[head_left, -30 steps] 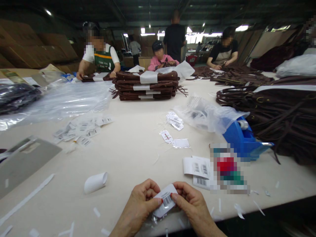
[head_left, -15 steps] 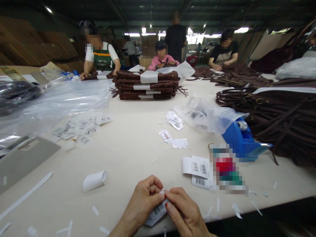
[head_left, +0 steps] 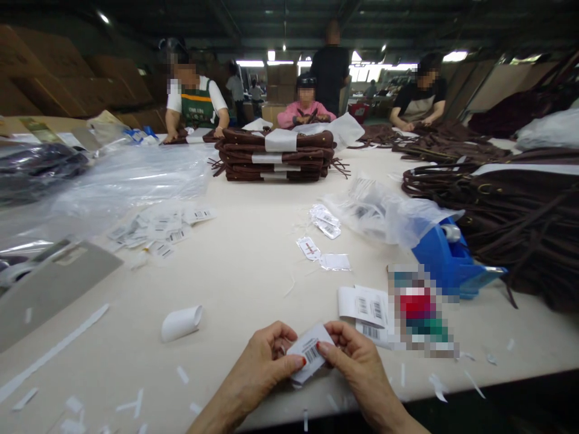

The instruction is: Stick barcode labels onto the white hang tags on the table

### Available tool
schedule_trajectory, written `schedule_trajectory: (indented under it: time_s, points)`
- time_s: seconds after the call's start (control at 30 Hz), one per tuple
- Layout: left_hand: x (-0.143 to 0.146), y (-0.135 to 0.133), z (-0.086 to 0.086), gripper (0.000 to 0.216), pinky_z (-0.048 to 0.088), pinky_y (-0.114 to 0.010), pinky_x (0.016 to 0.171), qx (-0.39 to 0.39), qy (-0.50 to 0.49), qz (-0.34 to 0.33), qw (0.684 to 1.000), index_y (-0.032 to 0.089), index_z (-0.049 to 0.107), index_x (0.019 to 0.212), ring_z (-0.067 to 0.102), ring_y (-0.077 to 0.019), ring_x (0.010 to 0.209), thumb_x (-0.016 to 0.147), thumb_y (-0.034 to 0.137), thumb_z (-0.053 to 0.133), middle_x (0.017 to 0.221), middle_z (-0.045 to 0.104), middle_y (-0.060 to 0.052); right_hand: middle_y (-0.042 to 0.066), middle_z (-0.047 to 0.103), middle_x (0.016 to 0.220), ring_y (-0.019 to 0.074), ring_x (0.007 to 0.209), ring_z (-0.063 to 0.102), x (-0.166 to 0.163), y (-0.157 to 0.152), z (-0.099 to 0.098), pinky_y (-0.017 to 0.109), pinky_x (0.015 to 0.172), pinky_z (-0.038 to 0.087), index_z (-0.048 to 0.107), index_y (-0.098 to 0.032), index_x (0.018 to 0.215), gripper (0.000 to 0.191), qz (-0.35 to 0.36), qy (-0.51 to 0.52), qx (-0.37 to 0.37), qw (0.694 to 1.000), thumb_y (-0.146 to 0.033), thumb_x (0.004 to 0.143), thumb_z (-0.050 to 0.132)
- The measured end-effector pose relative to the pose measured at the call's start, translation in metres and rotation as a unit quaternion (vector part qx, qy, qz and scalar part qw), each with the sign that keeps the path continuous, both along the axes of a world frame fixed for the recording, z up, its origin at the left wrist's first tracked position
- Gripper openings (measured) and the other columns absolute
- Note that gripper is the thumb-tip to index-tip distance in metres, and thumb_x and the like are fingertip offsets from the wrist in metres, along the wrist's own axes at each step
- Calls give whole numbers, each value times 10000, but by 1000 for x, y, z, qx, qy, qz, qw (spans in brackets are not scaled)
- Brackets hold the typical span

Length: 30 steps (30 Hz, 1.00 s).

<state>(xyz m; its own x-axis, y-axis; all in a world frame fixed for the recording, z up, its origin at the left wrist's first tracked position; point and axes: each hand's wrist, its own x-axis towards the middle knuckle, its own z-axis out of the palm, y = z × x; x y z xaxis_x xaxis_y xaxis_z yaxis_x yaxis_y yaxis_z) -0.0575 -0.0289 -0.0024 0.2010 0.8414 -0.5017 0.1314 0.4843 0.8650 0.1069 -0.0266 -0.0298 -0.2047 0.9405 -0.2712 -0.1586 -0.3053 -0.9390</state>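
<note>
Both my hands hold one small white barcode tag (head_left: 309, 353) just above the near edge of the pale table (head_left: 244, 271). My left hand (head_left: 266, 364) pinches its left side with thumb and fingers closed. My right hand (head_left: 357, 361) grips the right side, its fingers curled over the tag. White barcode labels (head_left: 364, 306) lie just beyond my right hand. A curled white paper strip (head_left: 181, 322) lies to the left of my left hand.
A blue tape dispenser (head_left: 447, 259) stands at the right beside a clear plastic bag (head_left: 384, 211). Loose tags (head_left: 158, 226) lie at left, small tags (head_left: 325, 222) at centre. Stacked brown bags (head_left: 275, 157) sit mid-table, more brown bags (head_left: 506, 205) at right. Several people work at the far end.
My hands turned the tag: it dropped and tilted between my fingers half a second ago, and now sits raised again with the barcode facing up. The view shifted slightly left.
</note>
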Motion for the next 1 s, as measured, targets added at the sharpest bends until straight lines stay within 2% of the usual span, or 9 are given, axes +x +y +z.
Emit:
schedule_trajectory:
  time_s: [0.07, 0.13, 0.27, 0.37, 0.43, 0.57, 0.73, 0.9, 1.0]
  points:
    - [-3, -4, -3, 222, 247, -176, 388, -23, 8, -28, 999, 139, 527, 762, 381, -49, 389, 659, 329, 578, 512, 516, 58, -7, 624, 661, 124, 599, 562, 2, 2, -1, 217, 546, 428, 581, -173, 782, 234, -18, 4, -6, 1000, -349, 655, 667]
    - [-3, -7, -7, 231, 198, -178, 378, -23, 7, -28, 999, 135, 532, 731, 317, -39, 364, 684, 360, 548, 479, 508, 57, 2, 634, 687, 131, 624, 569, 3, 2, -2, 221, 558, 429, 576, -170, 802, 239, -13, 12, -7, 1000, -342, 661, 663]
    - [-2, -8, -12, 246, 185, -184, 415, -5, -10, -24, 1000, 139, 529, 686, 293, -42, 387, 715, 384, 525, 456, 508, 56, 12, 639, 706, 126, 617, 552, 1, 4, 1, 221, 546, 409, 569, -157, 841, 259, 22, 7, -7, 1000, -324, 665, 662]
    - [-4, -9, -15, 361, 192, -192, 438, 31, 18, -13, 999, 147, 500, 601, 281, -51, 401, 778, 448, 412, 412, 443, 63, 2, 625, 659, 104, 559, 518, 0, 6, 4, 209, 510, 382, 578, -146, 812, 252, 4, -10, -9, 1000, -328, 660, 665]
    - [-7, -10, -16, 397, 198, -195, 451, 55, 48, 3, 997, 149, 481, 569, 280, -54, 413, 781, 472, 391, 399, 390, 73, -2, 626, 651, 94, 550, 511, 1, 7, 3, 201, 505, 378, 580, -146, 812, 257, -22, -4, -20, 1000, -326, 653, 671]
    - [-12, -14, -17, 394, 179, -203, 438, 60, 71, 40, 995, 147, 524, 644, 248, -61, 400, 749, 509, 410, 386, 325, 89, 0, 636, 684, 97, 577, 525, 6, 10, -1, 196, 512, 393, 579, -154, 816, 262, -86, 19, -34, 996, -321, 641, 680]
    - [-17, -21, -21, 393, 180, -196, 432, 66, 98, 152, 981, 162, 519, 622, 236, -64, 397, 725, 529, 424, 376, 319, 85, -4, 636, 714, 104, 595, 539, 14, 18, 1, 194, 488, 414, 589, -166, 808, 290, -170, 27, -29, 985, -302, 587, 717]
    - [-17, -24, -23, 393, 218, -193, 433, 93, 135, 180, 970, 181, 500, 600, 254, -73, 400, 719, 547, 416, 379, 306, 86, 2, 640, 705, 104, 572, 546, 16, 21, 5, 192, 467, 416, 598, -163, 808, 294, -168, 35, -24, 985, -287, 574, 726]
    - [-18, -24, -23, 391, 268, -198, 458, 113, 178, 197, 957, 191, 487, 584, 296, -84, 422, 729, 544, 405, 409, 316, 80, 17, 647, 718, 117, 589, 560, 17, 21, 5, 193, 464, 415, 593, -158, 831, 290, -134, 32, -36, 990, -301, 605, 705]
